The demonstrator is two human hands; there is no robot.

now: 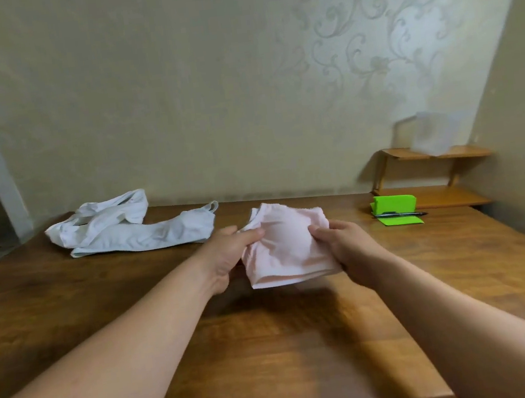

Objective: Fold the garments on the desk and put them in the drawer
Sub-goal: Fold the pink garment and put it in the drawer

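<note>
Here, both hands, left hand (228, 257) and right hand (346, 248), pinch one pink garment (288, 245) between their fingers (253, 233) above the counter (272, 346); two white garments (125, 227) lie beyond the left fingers.

A brown wooden desk (272, 346) fills the room in front of the wall. At its far left lies a heap of white garments (125, 224), crumpled, one with thin straps reaching toward the middle. At the far right sits a small wooden shelf (430, 178), standing on the desk top. Just in front of it rests a green holder (394, 205) with a dark pen (400, 214) lying across it.
</note>
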